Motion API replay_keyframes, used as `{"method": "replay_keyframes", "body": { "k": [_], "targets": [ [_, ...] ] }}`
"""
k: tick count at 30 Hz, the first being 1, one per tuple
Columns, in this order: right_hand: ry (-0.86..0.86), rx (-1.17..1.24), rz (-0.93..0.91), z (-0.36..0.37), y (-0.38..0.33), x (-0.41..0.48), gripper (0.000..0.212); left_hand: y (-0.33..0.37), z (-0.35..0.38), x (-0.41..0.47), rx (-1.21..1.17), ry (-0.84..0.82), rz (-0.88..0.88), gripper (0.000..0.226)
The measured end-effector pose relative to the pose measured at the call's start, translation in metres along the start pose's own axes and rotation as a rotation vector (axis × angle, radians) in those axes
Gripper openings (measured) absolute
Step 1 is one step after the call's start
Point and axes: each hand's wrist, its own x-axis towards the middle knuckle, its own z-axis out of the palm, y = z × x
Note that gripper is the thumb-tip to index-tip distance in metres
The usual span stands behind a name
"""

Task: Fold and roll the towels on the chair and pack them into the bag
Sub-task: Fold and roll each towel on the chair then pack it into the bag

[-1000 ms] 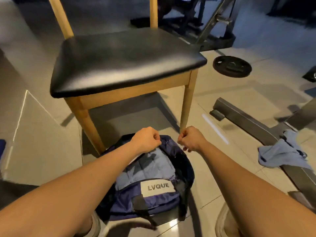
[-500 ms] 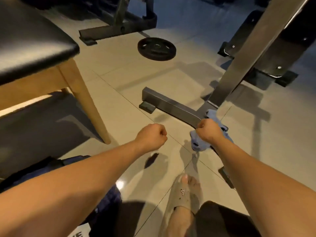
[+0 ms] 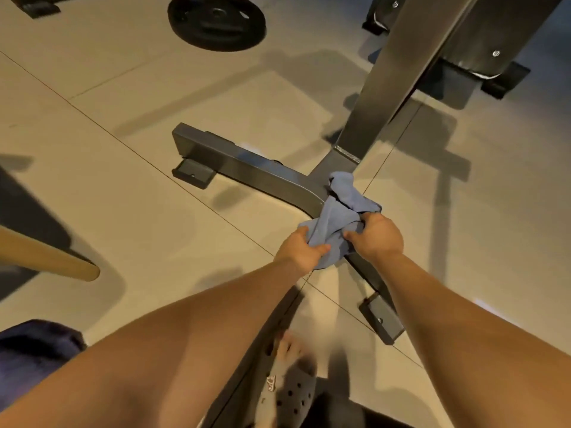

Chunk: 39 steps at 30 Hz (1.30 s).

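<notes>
- The crumpled light-blue cloth towel [image 3: 335,217] lies bunched on the grey metal base bar [image 3: 247,163] of a gym frame.
- The left hand [image 3: 301,250] grips its near edge with curled fingers, and the right hand [image 3: 378,234] grips its right side.
- From the towel, a round black weight plate [image 3: 217,21] lies on the beige tiled floor [image 3: 123,196] at 11 o'clock.
- A light wooden chair leg [image 3: 46,257] stands at 9 o'clock, and a corner of the dark blue fabric bag [image 3: 34,350] shows at 8 o'clock.

The room is dim and yellowish. Dark, soft shadows lie on the floor [image 3: 123,186] beside the metal frame [image 3: 247,168], which has a small shine. The shoe [image 3: 293,396] at the bottom is blurry. Straight lines bend near the edges.
</notes>
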Motion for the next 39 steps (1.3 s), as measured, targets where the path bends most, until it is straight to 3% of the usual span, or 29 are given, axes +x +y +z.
{"method": "replay_keyframes", "body": {
  "k": [2, 4, 7, 10, 16, 23, 29, 33, 36, 39],
  "targets": [
    [0.050, -0.054, -0.014, -0.002, 0.000, 0.001, 0.031, -0.004, 0.018, 0.012, -0.169, 0.073, -0.050, 0.042],
    [0.094, -0.090, -0.033, -0.005, -0.002, -0.002, 0.025, -0.003, 0.028, 0.016, -0.248, 0.156, -0.065, 0.017],
    [0.159, -0.133, -0.042, -0.011, -0.007, -0.009, 0.016, 0.001, 0.024, 0.009, -0.295, 0.237, -0.123, 0.035],
    [0.116, 0.005, -0.058, -0.020, -0.025, -0.018, 0.019, 0.008, -0.007, -0.011, -0.295, 0.290, -0.079, 0.030],
    [-0.011, 0.281, -0.169, -0.066, -0.114, -0.047, 0.026, 0.044, -0.124, -0.090, -0.222, 0.441, 0.081, 0.025],
    [-0.050, 0.503, -0.382, -0.164, -0.234, -0.118, 0.018, 0.107, -0.263, -0.219, 0.061, 0.632, 0.308, 0.019],
    [-0.048, 0.747, -0.547, -0.239, -0.340, -0.200, 0.014, 0.161, -0.364, -0.328, 0.054, 0.777, 0.485, 0.016],
    [-0.099, 0.907, -0.643, -0.287, -0.414, -0.255, 0.017, 0.184, -0.436, -0.404, 0.006, 0.862, 0.468, 0.015],
    [0.001, 0.768, -0.848, -0.314, -0.477, -0.294, 0.017, 0.195, -0.490, -0.460, -0.077, 0.964, 0.434, 0.011],
    [0.021, 0.791, -0.913, -0.342, -0.538, -0.342, 0.020, 0.209, -0.539, -0.511, -0.200, 1.030, 0.395, 0.021]
  ]
}}
